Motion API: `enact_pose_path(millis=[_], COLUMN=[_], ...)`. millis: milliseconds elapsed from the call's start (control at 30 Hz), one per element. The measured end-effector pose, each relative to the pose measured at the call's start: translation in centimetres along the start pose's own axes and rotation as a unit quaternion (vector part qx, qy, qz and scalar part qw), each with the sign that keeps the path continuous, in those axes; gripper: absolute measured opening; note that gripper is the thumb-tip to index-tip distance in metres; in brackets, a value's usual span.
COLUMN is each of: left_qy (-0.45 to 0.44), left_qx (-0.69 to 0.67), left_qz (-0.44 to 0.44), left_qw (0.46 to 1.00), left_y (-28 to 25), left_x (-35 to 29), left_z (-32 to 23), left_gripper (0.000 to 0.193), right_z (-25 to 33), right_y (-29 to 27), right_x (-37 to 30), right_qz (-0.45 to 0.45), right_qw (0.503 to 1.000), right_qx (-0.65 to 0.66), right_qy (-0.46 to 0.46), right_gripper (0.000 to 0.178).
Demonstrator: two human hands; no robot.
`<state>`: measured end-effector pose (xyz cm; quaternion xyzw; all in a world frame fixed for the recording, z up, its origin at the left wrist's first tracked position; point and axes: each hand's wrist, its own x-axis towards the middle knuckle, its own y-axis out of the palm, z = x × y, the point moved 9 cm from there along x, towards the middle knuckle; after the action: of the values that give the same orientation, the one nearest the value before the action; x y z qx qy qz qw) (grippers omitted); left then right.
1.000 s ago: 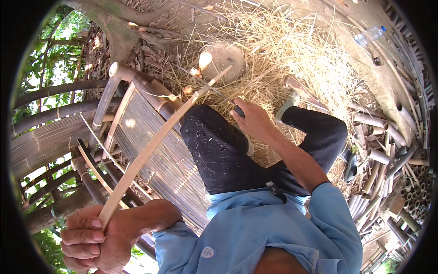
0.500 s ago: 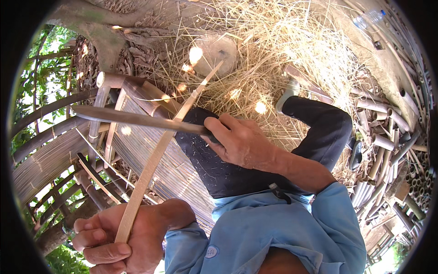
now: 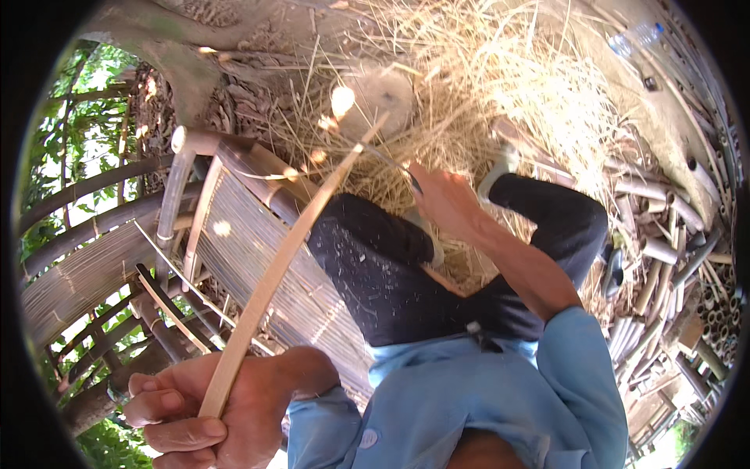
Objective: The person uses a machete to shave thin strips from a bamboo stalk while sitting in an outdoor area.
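Observation:
My left hand (image 3: 223, 410), at the lower left, is closed round the thick end of a long, pale bamboo strip (image 3: 275, 270). The strip slants up and away to the right and narrows to a point near a round stump-like block (image 3: 376, 100). Farther out, my right hand (image 3: 445, 199) grips the dark handle of a knife (image 3: 384, 159). Its blade points up and left, close to the strip's far end; whether the two touch I cannot tell. Pale shavings lie on my dark trousers (image 3: 367, 273).
A bamboo bench (image 3: 258, 242) stands by my left leg. Straw and shavings (image 3: 500, 86) cover the ground ahead. Cut bamboo pieces (image 3: 664, 250) are piled at the right, with a plastic bottle (image 3: 637, 37) at the far right. Thin strips (image 3: 176, 309) lean at the left.
My right hand has moved the knife away from me, from across the strip's middle toward its far tip. The blade is turned to a new angle. My left hand has barely moved.

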<state>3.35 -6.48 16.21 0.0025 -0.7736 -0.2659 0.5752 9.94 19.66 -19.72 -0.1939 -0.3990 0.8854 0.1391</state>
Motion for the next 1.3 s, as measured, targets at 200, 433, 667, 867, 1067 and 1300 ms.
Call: enact_pose_path(millis=[200,433,667,867,1067,1300], left_qy=[-0.023,-0.247,-0.187,-0.194,-0.181,-0.183], left_qx=[-0.018,-0.083,-0.014,-0.004,0.068,0.076], left_qz=[-0.052,0.126,0.035,0.038,0.026,0.002], left_qw=[0.998,0.957,0.982,0.98,0.981,0.98], left_y=[-1.1,1.3,-0.8,-0.2,-0.9,-1.5], left_x=[-1.0,-3.3,-3.4,-3.7,-4.1,-3.8], left_z=[1.0,3.7,3.8,3.2,2.6,3.2], left_gripper=[0.059,0.057,0.046,0.044,0.043,0.043], right_z=[4.9,6.1,14.1,15.8,17.2,14.5], right_y=[-2.9,-4.1,-7.8,-7.6,-6.5,-5.3], right_x=[-4.0,-4.3,-7.4,-8.0,-9.5,-7.2], right_qz=[-0.181,-0.139,-0.193,-0.202,-0.204,-0.172], right_qw=[0.973,0.966,0.947,0.948,0.92,0.947], right_qx=[0.038,0.213,0.18,0.125,0.16,0.111], right_qy=[-0.138,-0.045,-0.181,-0.213,-0.295,-0.249], right_gripper=[0.025,0.028,0.026,0.022,0.018,0.012])
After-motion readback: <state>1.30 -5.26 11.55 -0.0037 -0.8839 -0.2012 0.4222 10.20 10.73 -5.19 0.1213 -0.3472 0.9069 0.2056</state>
